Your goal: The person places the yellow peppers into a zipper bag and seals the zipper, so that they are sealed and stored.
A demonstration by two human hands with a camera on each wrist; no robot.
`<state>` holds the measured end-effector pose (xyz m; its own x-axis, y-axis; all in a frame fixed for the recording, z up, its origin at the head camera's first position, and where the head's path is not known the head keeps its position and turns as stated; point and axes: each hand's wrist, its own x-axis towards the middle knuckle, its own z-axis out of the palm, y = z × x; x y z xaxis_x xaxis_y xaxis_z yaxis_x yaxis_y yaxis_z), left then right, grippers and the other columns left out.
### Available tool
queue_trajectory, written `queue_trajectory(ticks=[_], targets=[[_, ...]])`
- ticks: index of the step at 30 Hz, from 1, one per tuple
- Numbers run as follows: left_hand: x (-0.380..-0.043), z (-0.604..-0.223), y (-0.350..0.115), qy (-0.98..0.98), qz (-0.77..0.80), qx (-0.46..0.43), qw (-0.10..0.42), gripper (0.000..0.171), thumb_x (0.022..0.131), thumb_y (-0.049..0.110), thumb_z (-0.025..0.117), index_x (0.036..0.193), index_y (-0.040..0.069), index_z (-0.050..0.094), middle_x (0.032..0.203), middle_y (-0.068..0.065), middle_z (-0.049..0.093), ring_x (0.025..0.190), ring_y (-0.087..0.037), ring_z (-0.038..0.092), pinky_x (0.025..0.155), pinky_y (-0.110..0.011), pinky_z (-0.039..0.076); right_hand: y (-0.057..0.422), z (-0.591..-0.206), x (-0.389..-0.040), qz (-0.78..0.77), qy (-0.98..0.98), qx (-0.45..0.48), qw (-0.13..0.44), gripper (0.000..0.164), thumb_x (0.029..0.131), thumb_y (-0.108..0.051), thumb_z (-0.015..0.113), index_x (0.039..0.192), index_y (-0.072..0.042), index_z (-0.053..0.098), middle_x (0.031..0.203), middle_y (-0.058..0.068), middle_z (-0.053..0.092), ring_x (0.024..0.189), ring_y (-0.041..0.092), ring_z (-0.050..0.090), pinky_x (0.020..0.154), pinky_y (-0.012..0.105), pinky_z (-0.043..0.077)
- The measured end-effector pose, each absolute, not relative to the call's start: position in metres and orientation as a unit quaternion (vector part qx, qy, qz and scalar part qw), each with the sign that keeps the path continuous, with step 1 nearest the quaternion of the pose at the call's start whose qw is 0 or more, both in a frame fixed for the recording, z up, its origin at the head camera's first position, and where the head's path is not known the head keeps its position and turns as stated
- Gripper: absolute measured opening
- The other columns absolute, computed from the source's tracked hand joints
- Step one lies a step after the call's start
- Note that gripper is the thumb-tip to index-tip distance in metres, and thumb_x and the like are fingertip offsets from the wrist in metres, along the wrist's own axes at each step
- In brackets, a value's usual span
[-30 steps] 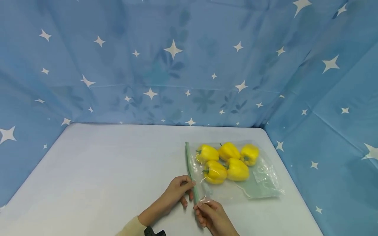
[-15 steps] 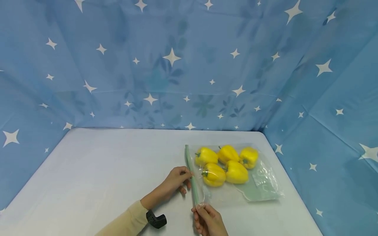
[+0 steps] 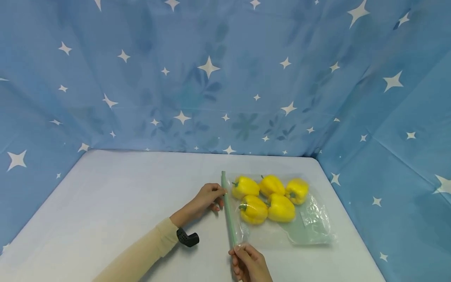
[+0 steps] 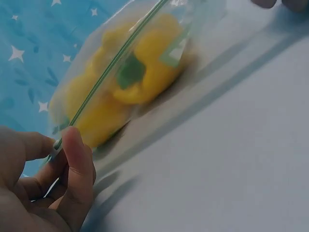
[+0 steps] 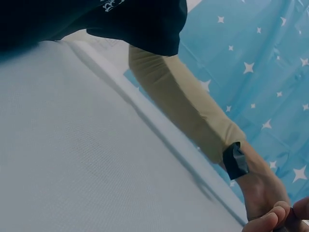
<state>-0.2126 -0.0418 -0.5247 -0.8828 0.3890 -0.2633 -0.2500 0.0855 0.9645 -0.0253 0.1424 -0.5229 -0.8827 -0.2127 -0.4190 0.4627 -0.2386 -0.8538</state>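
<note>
A clear zip bag (image 3: pixel 260 235) with a green seal strip (image 3: pixel 230 219) lies on its side on the table, several yellow bell peppers (image 3: pixel 282 207) inside it. My left hand (image 3: pixel 206 199) pinches the strip between thumb and fingers toward its far end; the left wrist view shows this left hand (image 4: pixel 53 179) with the strip between its fingertips. At the strip's near end, my right hand (image 3: pixel 250 262) grips the bag's corner. Only the fingertips of the right hand (image 5: pixel 273 217) show in the right wrist view, and what they hold is hidden there.
The white table (image 3: pixel 141 188) stretches left of the bag. Blue star-printed curtains (image 3: pixel 211 90) hang behind and along the sides. A black wrist device (image 3: pixel 188 237) sits on the left wrist, below a beige sleeve (image 3: pixel 148 246).
My left hand has slid along the green seal strip toward its far end, away from the right hand. The right hand keeps its grip at the near end. The peppers lie much the same.
</note>
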Motion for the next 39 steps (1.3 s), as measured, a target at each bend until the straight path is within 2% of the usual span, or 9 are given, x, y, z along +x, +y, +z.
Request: queue_trajectory(ticks=[5,12,22,31,34,37,39], targets=[[-0.230,-0.521,-0.045,0.709,0.666,0.031,0.229,0.020,0.105,0.021,0.062,0.097,0.003,0.065,0.067,-0.005,0.062,0.056,-0.012,0.060,0.049,-0.020,0.052,0.143,-0.523,-0.024,-0.778,0.578,0.107,0.222,0.020,0.104,-0.028,0.062,0.095,-0.013,0.071,0.076,-0.007,0.061,0.058,0.003,0.053,0.054,0.016,0.050],[-0.244,-0.521,-0.058,0.723,0.660,0.002,0.205,0.019,0.105,0.018,0.061,0.105,-0.001,0.066,0.064,-0.004,0.061,0.054,-0.012,0.060,0.048,-0.021,0.052,0.138,-0.527,-0.019,-0.762,0.602,0.122,0.205,0.021,0.102,-0.025,0.062,0.093,-0.008,0.071,0.073,-0.005,0.060,0.058,0.005,0.052,0.054,0.015,0.049],[-0.253,-0.524,-0.079,0.734,0.656,-0.013,0.175,0.026,0.106,0.022,0.062,0.108,-0.003,0.068,0.065,-0.004,0.062,0.053,-0.011,0.061,0.050,-0.022,0.054,0.136,-0.528,-0.018,-0.748,0.623,0.119,0.195,0.031,0.101,-0.022,0.060,0.099,0.008,0.067,0.071,-0.004,0.059,0.057,0.006,0.052,0.053,0.015,0.047],[-0.252,-0.516,-0.096,0.756,0.639,0.000,0.142,0.029,0.106,0.025,0.062,0.110,-0.004,0.067,0.074,-0.008,0.064,0.058,-0.013,0.062,0.053,-0.024,0.056,0.140,-0.525,-0.025,-0.750,0.619,0.078,0.219,0.024,0.103,-0.025,0.062,0.098,-0.002,0.070,0.075,-0.004,0.061,0.060,0.006,0.053,0.055,0.017,0.049],[-0.249,-0.517,-0.105,0.766,0.629,-0.003,0.133,0.031,0.106,0.026,0.061,0.112,-0.005,0.066,0.076,-0.009,0.065,0.060,-0.013,0.062,0.054,-0.025,0.057,0.143,-0.527,-0.027,-0.742,0.626,0.026,0.238,0.030,0.103,-0.023,0.062,0.101,0.007,0.066,0.079,-0.004,0.064,0.063,0.005,0.055,0.059,0.016,0.051],[-0.246,-0.516,-0.113,0.769,0.625,-0.012,0.131,0.034,0.107,0.027,0.061,0.115,-0.005,0.067,0.077,-0.011,0.067,0.062,-0.013,0.063,0.056,-0.026,0.058,0.147,-0.528,-0.028,-0.733,0.631,-0.036,0.250,0.043,0.104,-0.021,0.061,0.109,0.022,0.057,0.084,-0.005,0.065,0.065,0.003,0.057,0.062,0.014,0.051],[-0.245,-0.515,-0.119,0.771,0.623,-0.020,0.129,0.035,0.107,0.028,0.061,0.117,-0.006,0.066,0.078,-0.011,0.068,0.063,-0.013,0.064,0.057,-0.026,0.059,0.149,-0.527,-0.029,-0.729,0.633,-0.067,0.253,0.050,0.106,-0.023,0.059,0.115,0.026,0.052,0.085,-0.006,0.065,0.066,0.001,0.057,0.063,0.013,0.051]])
